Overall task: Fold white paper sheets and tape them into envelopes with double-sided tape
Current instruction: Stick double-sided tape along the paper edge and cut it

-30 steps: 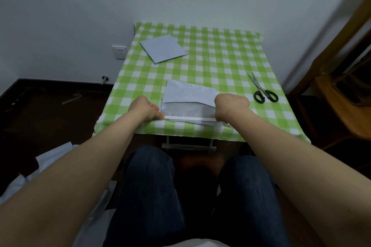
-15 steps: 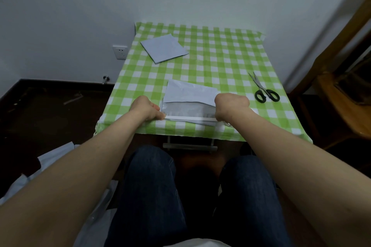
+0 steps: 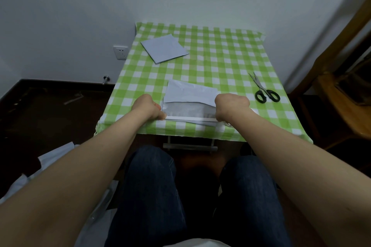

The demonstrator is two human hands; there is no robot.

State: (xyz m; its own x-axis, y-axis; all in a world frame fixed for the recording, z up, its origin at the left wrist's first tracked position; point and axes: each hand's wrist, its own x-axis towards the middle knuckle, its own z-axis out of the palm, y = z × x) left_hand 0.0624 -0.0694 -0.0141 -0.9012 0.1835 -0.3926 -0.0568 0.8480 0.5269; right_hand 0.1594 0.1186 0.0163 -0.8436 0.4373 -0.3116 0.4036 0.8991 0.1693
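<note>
A partly folded white paper sheet [image 3: 190, 96] lies near the front edge of the table, its far flap folded over. A white strip of double-sided tape [image 3: 190, 118] runs along its near edge. My left hand [image 3: 148, 107] pinches the left end of that strip at the sheet's near left corner. My right hand [image 3: 230, 106] has its fingers curled at the strip's right end; what they grip is hidden under the hand. A finished folded white envelope [image 3: 164, 48] lies at the far left of the table.
The small table wears a green and white checked cloth [image 3: 220, 62]. Black-handled scissors [image 3: 265, 90] lie at the right side. A wooden chair [image 3: 341, 90] stands to the right, a wall socket [image 3: 120, 52] to the left. White paper [image 3: 30, 176] lies on the floor at the left.
Almost nothing has moved. Both hands stay at the two ends of the tape strip on the sheet's near edge; the view has shifted only slightly.
</note>
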